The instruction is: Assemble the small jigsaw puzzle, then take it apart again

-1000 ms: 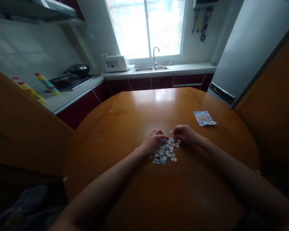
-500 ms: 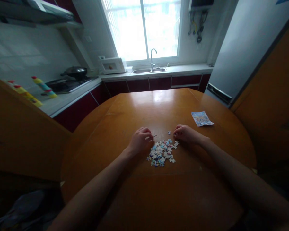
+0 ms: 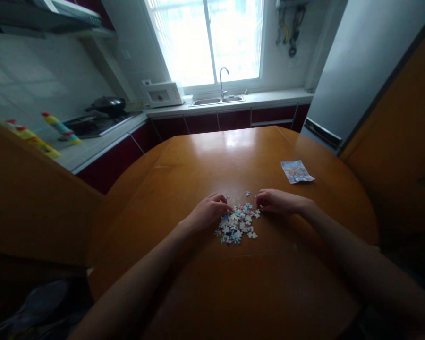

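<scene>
A heap of small jigsaw puzzle pieces (image 3: 235, 225) lies on the table, many with their pale side up and some coloured. At its upper left edge is my left hand (image 3: 208, 211), open, with bent fingers apart and the fingertips touching the heap. My right hand (image 3: 276, 201) rests at the heap's upper right, its fingers curled together and pointing down; what they pinch, if anything, is hidden. Beyond the heap lies a single puzzle piece (image 3: 248, 193). Another small piece (image 3: 255, 196) sits beside the right fingertips, and one more (image 3: 227, 197) lies just past the left fingers.
A creased printed picture sheet (image 3: 296, 172) lies at the right on the wooden table (image 3: 205, 165). Behind stand a counter with a sink (image 3: 217, 100) and a microwave (image 3: 163, 94). A wok (image 3: 108, 106) and bottles (image 3: 61, 127) are at left, a fridge (image 3: 368, 61) at right.
My left hand has moved right and down onto the heap's edge. My right hand has drawn slightly nearer to me, leaving a piece visible beside its fingertips. The view has shifted slightly.
</scene>
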Motion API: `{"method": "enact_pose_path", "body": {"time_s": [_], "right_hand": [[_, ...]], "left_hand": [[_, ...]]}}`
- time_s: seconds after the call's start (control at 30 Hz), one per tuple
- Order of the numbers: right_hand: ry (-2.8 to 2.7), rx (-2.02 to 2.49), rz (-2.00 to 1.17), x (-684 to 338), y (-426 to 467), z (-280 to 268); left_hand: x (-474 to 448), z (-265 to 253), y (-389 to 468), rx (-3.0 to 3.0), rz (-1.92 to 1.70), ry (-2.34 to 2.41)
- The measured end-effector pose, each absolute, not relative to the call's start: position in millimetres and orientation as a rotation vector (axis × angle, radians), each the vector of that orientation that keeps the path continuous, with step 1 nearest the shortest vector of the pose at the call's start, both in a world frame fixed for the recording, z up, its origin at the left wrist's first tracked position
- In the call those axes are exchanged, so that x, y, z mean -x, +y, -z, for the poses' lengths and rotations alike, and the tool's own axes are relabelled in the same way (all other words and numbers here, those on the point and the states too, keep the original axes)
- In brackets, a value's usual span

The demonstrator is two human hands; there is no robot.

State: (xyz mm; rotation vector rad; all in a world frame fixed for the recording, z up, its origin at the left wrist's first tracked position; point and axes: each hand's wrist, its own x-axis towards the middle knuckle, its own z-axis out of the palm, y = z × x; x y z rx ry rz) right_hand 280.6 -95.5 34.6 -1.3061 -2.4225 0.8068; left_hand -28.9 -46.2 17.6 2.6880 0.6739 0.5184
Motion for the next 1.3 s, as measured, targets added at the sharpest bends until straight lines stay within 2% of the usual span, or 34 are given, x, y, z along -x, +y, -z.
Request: {"method": "enact_pose_path", "body": {"time_s": [0.23, 0.4, 0.57, 0.8, 0.97, 1.07, 1.3], "right_hand": [[-2.383, 1.468, -0.927, -288.7, -94.0, -36.8], [-2.387, 1.577, -0.593, -285.5, -97.5, -43.1], [-2.494, 1.296, -0.75, -272.8, -101.8, -40.8], [-2.568, 1.235, -0.713, -268.3, -99.4, -34.6], [-2.627, 1.314, -0.879, -274.1, -103.0, -41.0], [-2.608, 1.494, -0.722, -270.7, -106.4, -44.2], [-2.466, 1.413, -0.561, -252.9, -104.7, -39.1]], "left_hand": [[32.2, -21.9, -39.7, -2.651, -0.451, 0.673], [36.4, -21.6, -36.1, -2.653, -0.544, 0.8], [45.2, -25.5, -30.2, -2.722, -0.519, 0.724], [44.5, -31.6, -39.9, -2.709, -0.45, 0.641], [40.7, -34.9, -47.9, -2.651, -0.3, 0.495], [39.8, -36.5, -49.2, -2.618, -0.306, 0.502], [38.1, -35.8, -46.2, -2.472, -0.288, 0.573]]}}
